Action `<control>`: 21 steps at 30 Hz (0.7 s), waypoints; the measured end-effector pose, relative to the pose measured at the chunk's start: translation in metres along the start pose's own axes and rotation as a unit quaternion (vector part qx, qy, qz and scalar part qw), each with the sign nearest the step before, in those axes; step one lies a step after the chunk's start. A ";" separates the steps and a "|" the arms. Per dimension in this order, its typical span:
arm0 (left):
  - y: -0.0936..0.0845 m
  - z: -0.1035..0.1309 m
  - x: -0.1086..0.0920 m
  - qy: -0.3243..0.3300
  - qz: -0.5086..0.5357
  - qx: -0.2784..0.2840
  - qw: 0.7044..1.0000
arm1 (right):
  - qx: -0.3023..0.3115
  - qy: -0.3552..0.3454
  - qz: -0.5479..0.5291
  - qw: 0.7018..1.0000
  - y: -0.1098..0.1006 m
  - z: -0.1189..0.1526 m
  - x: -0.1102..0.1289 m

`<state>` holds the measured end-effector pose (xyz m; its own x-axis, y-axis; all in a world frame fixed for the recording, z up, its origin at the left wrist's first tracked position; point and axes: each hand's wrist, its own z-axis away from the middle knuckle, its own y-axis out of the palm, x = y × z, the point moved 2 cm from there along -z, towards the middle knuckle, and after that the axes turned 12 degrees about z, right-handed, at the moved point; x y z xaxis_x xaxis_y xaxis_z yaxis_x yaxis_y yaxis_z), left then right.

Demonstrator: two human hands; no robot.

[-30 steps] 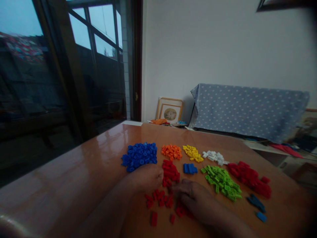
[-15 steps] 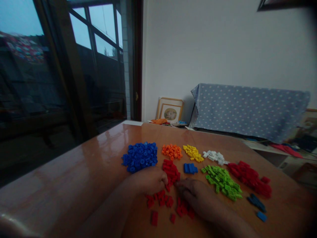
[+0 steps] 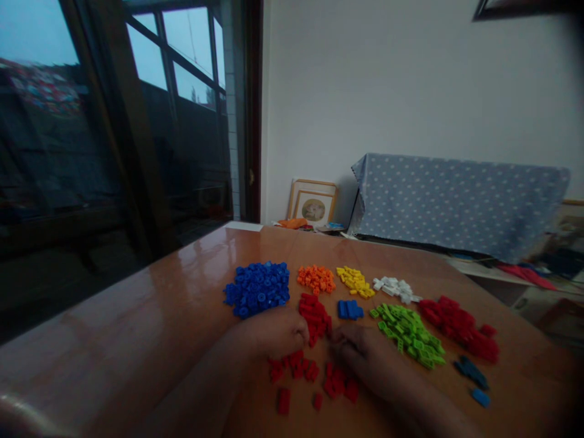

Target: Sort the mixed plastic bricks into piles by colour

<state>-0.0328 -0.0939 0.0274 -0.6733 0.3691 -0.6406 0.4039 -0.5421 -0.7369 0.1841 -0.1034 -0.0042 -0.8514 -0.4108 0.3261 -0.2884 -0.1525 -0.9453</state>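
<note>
My left hand [image 3: 280,333] rests on the table against the left side of a pile of red toy bricks [image 3: 314,316]. Its fingers are curled in, and whatever they may hold is hidden. Just right of that pile is my right hand [image 3: 360,353], fingers pinched together with the tips close to the pile's edge; I cannot make out what is between them. Nearer me lie small loose red bricks [image 3: 297,366], and a group of red bricks [image 3: 336,382] sits partly under my right hand. One longer red brick [image 3: 283,401] and a small red brick [image 3: 317,400] lie apart in front.
Behind my hands are piles of blue round pieces [image 3: 260,289], orange bricks [image 3: 316,279], yellow bricks [image 3: 354,281] and white bricks [image 3: 395,288]. Blue bricks [image 3: 350,309], green bricks [image 3: 410,334], larger red bricks [image 3: 458,328] and dark blue pieces [image 3: 471,371] lie rightward on the table [image 3: 173,304].
My right hand has shifted slightly right, with its fingertips a little away from the red pile. My left hand has stayed in place.
</note>
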 end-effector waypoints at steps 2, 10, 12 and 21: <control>-0.001 -0.001 0.004 -0.012 0.002 -0.015 1.000 | -0.008 0.024 0.015 1.000 0.000 -0.001 -0.007; -0.001 0.001 0.005 -0.015 0.014 -0.025 0.999 | -0.004 -0.008 0.003 1.000 0.000 0.001 -0.006; 0.002 0.001 0.000 0.013 0.025 -0.011 1.000 | -0.004 -0.002 0.001 1.000 -0.001 0.001 -0.008; 0.001 -0.002 0.009 -0.004 0.003 -0.032 0.999 | 0.020 0.002 -0.022 1.000 -0.010 0.007 -0.023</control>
<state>-0.0374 -0.0900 0.0205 -0.6761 0.3594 -0.6432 0.4461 -0.4951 -0.7456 0.2094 -0.0987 -0.0023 -0.8405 -0.3987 0.3668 -0.3076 -0.2060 -0.9289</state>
